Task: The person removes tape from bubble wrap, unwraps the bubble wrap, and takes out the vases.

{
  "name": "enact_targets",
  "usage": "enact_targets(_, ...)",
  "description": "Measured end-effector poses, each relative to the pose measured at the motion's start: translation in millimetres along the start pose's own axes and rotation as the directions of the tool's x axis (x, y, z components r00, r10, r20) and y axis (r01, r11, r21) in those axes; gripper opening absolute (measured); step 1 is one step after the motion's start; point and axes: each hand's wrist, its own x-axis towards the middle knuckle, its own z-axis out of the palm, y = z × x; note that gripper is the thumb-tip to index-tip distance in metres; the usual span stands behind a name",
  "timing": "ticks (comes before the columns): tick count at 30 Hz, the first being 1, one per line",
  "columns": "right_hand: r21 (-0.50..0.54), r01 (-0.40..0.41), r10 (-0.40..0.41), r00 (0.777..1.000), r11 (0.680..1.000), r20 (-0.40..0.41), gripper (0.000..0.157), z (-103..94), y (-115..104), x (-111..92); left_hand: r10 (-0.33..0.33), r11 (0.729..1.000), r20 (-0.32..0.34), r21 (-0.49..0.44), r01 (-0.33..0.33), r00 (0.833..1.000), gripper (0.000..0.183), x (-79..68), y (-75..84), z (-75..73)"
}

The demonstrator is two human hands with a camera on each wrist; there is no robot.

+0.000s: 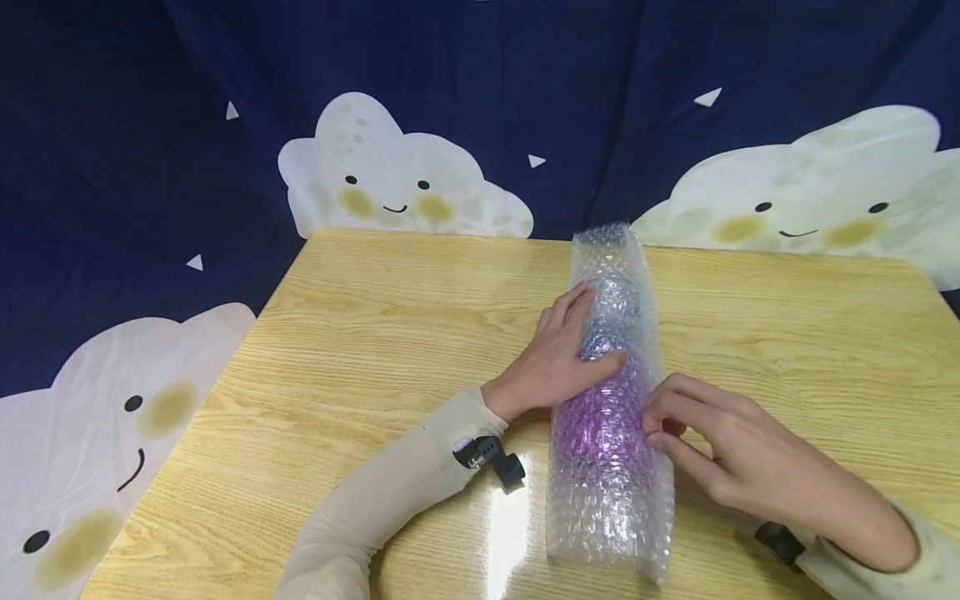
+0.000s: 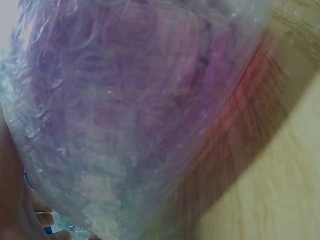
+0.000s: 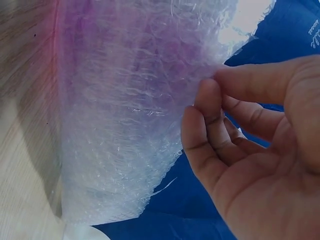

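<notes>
A long roll of bubble wrap (image 1: 609, 525) lies lengthwise on the table, around something purple (image 1: 596, 421) with a bluish upper part; its kind is hidden by the layers. My left hand (image 1: 547, 358) rests on the roll's left side, fingers stretched towards the far end and thumb across the top. On the right side, my right hand (image 1: 723, 437) pinches the edge of the wrap between thumb and fingertips. The right wrist view shows those fingertips right at the edge of the wrap (image 3: 115, 130). Purple-tinted wrap (image 2: 115, 95) fills most of the left wrist view.
Under the roll is a light wood-grain table (image 1: 390, 333), its far edge close to the roll's far end. A dark blue curtain (image 1: 465, 67) with smiling clouds hangs behind and to the left. Small black cameras (image 1: 491, 458) are strapped at both wrists.
</notes>
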Motion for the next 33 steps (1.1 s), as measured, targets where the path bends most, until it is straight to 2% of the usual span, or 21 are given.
enact_targets(3, 0.012, 0.007, -0.007, 1.000, 1.000, -0.001, 0.010, 0.4, 0.5, -0.1, 0.002, 1.000, 0.000, -0.002, -0.002, 1.000, 0.101, -0.1, 0.2, 0.0)
enact_targets(11, 0.011, 0.002, -0.002, 1.000, 1.000, 0.006, 0.014, 0.1, 1.2, -0.2, -0.001, 1.000, 0.000, -0.007, 0.001, 1.000, 0.101, 0.3, 0.3, -0.1)
enact_targets(19, 0.012, -0.014, 0.013, 1.000, 1.000, 0.018, 0.005, 0.2, 1.1, -0.5, -0.004, 1.000, 0.004, -0.007, 0.004, 1.000, 0.101, 0.5, 0.7, -0.3)
enact_targets(26, -0.001, -0.021, 0.021, 1.000, 1.000, 0.021, 0.031, 1.0, 0.2, -0.2, 0.001, 1.000, 0.004, -0.004, -0.001, 1.000, 0.101, 0.5, 0.3, -0.3)
enact_targets(33, -0.018, 0.007, -0.006, 1.000, 1.000, 0.011, 0.030, 2.6, 0.1, 0.0, 0.000, 1.000, 0.002, -0.008, 0.000, 1.000, 0.101, 0.3, 0.2, 0.1)
